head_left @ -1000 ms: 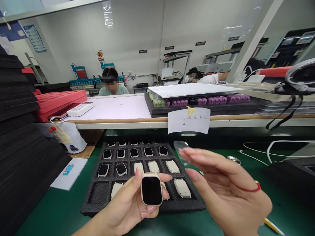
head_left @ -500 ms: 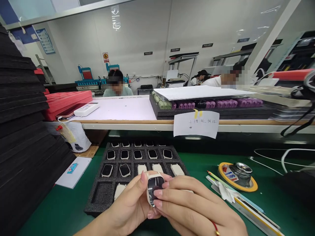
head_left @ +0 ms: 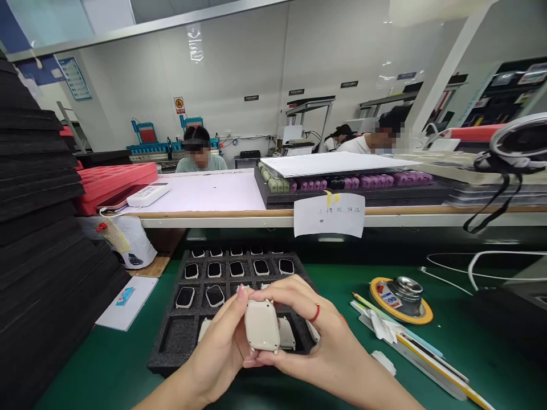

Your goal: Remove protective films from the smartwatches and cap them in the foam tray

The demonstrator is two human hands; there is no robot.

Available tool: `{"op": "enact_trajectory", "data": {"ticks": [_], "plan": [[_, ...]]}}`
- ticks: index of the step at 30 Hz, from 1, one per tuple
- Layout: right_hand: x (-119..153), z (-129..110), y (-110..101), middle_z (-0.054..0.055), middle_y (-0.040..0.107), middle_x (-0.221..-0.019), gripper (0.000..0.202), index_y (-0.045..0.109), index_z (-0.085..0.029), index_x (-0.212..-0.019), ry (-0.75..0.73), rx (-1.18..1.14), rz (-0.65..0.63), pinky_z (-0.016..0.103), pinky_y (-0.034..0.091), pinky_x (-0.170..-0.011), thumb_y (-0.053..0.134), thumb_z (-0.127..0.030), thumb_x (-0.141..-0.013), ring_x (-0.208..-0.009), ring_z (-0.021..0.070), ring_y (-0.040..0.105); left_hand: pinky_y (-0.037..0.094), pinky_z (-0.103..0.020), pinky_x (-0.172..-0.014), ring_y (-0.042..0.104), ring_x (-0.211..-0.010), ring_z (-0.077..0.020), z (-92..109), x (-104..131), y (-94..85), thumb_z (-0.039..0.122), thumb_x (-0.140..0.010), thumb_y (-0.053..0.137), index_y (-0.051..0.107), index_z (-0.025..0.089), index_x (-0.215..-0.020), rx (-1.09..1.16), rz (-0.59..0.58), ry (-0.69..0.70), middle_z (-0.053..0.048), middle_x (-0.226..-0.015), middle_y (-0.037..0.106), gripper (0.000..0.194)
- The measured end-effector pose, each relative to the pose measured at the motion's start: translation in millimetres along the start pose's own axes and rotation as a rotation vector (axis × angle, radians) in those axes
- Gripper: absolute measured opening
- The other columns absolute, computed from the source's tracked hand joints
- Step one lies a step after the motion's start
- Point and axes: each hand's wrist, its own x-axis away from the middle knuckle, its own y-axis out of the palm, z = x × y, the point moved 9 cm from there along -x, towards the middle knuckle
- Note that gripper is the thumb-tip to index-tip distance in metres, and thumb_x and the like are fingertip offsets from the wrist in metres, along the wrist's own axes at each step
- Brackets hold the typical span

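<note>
A cream watch case (head_left: 262, 326) is held between both hands over the near part of a black foam tray (head_left: 178, 335). Its plain pale side faces the camera. My left hand (head_left: 222, 341) grips its left edge, with the thumb at the upper corner. My right hand (head_left: 310, 330) holds the top and the bottom right, fingers curved around it. Behind the hands, the tray's compartments hold several watch cases with dark screens (head_left: 185, 297), and others lie pale side up (head_left: 286, 333). One compartment at the near left holds nothing.
A yellow-rimmed round dish (head_left: 401, 300) stands on the green table (head_left: 333, 285), near pens and a long strip (head_left: 421, 359). Black foam sheets (head_left: 38, 228) are stacked at left. A shelf (head_left: 205, 219) crosses behind the tray. Two people sit beyond; another is at right.
The watch case has been turned over, from its dark screen to its pale side. My right hand has shifted its grip to the case's edges. The camera view has moved slightly.
</note>
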Motion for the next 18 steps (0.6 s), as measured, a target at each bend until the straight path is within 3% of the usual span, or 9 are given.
{"op": "enact_trajectory", "data": {"ticks": [2,4,6,10,13,15,18], "plan": [[1,2,0,0.002,0.063,-0.112,0.067,0.056,-0.032,-0.128,0.023,0.031,-0.029,0.030,0.055,-0.087,0.086,-0.019,-0.070,-0.101,0.0192,0.064,0.029,-0.018,-0.042,0.046,-0.046,-0.0071,4,1,-2.9,0.065,-0.080,0.064,0.053,0.019,-0.094,-0.148,-0.013,0.053,-0.001,-0.069,0.063,0.050],[4,5,-1,0.006,0.061,-0.124,0.082,0.051,-0.033,-0.135,0.040,0.085,-0.108,0.033,0.056,-0.093,0.091,-0.032,-0.064,-0.113,0.0237,0.063,0.033,-0.019,-0.043,0.049,-0.045,-0.0092,8,5,-17.7,0.064,-0.082,0.062,0.050,0.020,-0.099,-0.358,0.016,0.105,-0.002,-0.066,0.066,0.048],[9,9,-4,0.008,0.060,-0.134,0.092,0.044,-0.034,-0.142,0.039,0.125,-0.189,0.036,0.057,-0.096,0.090,-0.042,-0.063,-0.119,0.0270,0.062,0.039,-0.022,-0.049,0.056,-0.051,-0.0135,17,14,-51.4,0.061,-0.085,0.059,0.049,0.021,-0.105,-0.579,0.157,0.141,-0.003,-0.066,0.069,0.046],[11,26,-9,0.004,0.069,-0.127,0.059,0.052,-0.035,-0.138,0.067,0.111,-0.252,0.034,0.061,-0.088,0.075,-0.037,-0.083,-0.110,0.0246,0.070,0.042,-0.028,-0.063,0.064,-0.070,-0.0215,49,49,-131.5,0.056,-0.091,0.051,0.051,0.023,-0.112,-1.047,0.534,0.176,-0.001,-0.071,0.071,0.040],[0,46,16,0.005,0.073,-0.120,0.039,0.062,-0.030,-0.128,0.161,0.070,-0.342,0.037,0.060,-0.090,0.067,-0.034,-0.089,-0.106,0.0243,0.071,0.039,-0.027,-0.058,0.062,-0.066,-0.0213,58,64,-157.6,0.057,-0.095,0.038,0.060,0.023,-0.095,-1.288,0.525,0.089,0.000,-0.069,0.067,0.041],[-13,59,46,0.007,0.071,-0.120,0.031,0.066,-0.026,-0.124,0.204,0.078,-0.436,0.040,0.056,-0.095,0.060,-0.030,-0.094,-0.110,0.0242,0.068,0.040,-0.028,-0.060,0.062,-0.069,-0.0214,68,66,-159.8,0.055,-0.095,0.037,0.064,0.022,-0.089,-1.415,0.500,0.092,-0.002,-0.075,0.068,0.043],[-34,75,91,0.011,0.067,-0.122,0.031,0.066,-0.018,-0.124,0.190,0.152,-0.555,0.041,0.049,-0.103,0.055,-0.025,-0.096,-0.117,0.0252,0.062,0.042,-0.031,-0.071,0.062,-0.081,-0.0238,91,62,-160.2,0.049,-0.095,0.041,0.067,0.022,-0.096,-1.514,0.572,0.162,-0.005,-0.092,0.071,0.037]]}}
